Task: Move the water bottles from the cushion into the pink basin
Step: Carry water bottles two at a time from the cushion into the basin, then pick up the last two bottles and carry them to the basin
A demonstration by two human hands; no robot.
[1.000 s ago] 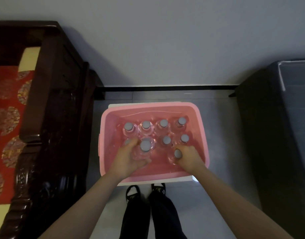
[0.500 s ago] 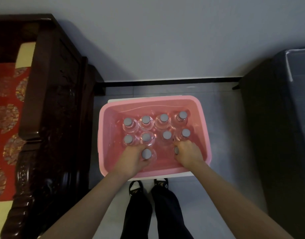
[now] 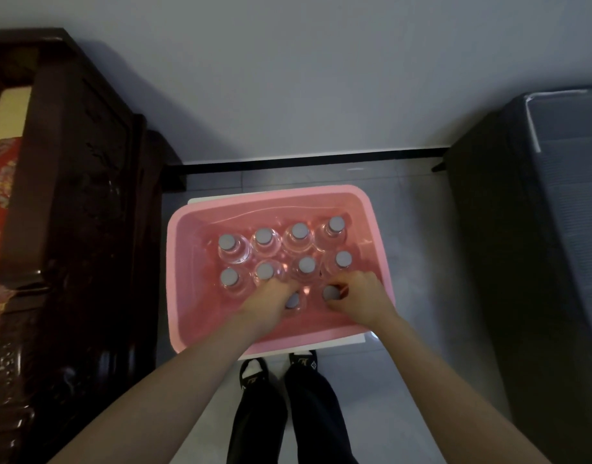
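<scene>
The pink basin [image 3: 180, 262] stands on the floor in front of my feet. Several clear water bottles with grey caps [image 3: 298, 231] stand upright inside it in two rows. In the near part of the basin my left hand [image 3: 269, 301] grips a bottle [image 3: 293, 301] whose cap shows beside my fingers. My right hand [image 3: 361, 296] holds another bottle [image 3: 331, 292] by its neck, right of the first. Both bottles stand low in the basin, just behind the second row. The red patterned cushion [image 3: 0, 202] shows at the far left edge.
A dark carved wooden sofa arm [image 3: 77, 212] rises left of the basin. A dark cabinet or bed frame [image 3: 522, 246] stands on the right. The grey wall with a black skirting [image 3: 304, 160] lies behind. A white board [image 3: 355, 339] lies under the basin.
Both hands have lowered their bottles into the near row of the basin; the left one shifted from the second row toward me. The view has tilted slightly.
</scene>
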